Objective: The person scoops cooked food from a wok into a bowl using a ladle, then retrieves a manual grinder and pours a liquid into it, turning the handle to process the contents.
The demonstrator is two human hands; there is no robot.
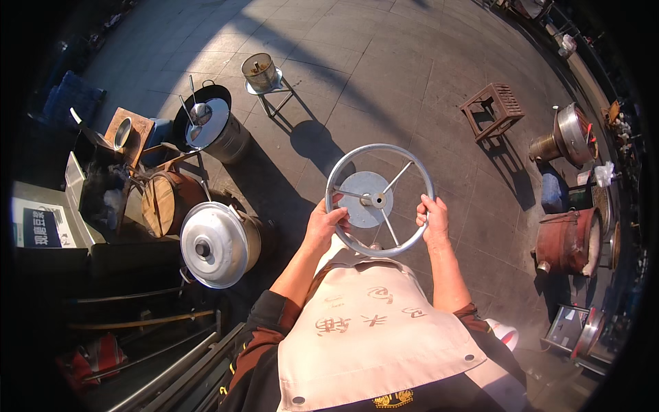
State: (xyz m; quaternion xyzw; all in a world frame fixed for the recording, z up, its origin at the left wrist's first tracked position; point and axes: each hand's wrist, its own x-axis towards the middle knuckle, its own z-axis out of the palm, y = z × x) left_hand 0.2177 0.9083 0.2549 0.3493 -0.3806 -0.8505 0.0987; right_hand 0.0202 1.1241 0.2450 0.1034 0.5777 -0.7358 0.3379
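A grey metal spoked wheel [427,177] is held out in front of my waist. Three thin spokes join its rim to a short tubular hub [378,200], and a flat round metal disc [355,181] sits on the far side of the hub. On the left of the rim, my left hand [328,222] grips with the thumb laid across it. My right hand [435,216] has its fingers wrapped around the right of the rim. Below the wheel hangs a beige apron [381,355] bearing writing, worn over dark clothes.
Close on my left stands a lidded metal pot [206,247]. Beyond are a round wooden lid [158,205], a wok [216,118] with ladles, and a mesh basket [260,72] on a stool. To the right are a wooden stool [491,110] and a red-brown drum stove [564,242].
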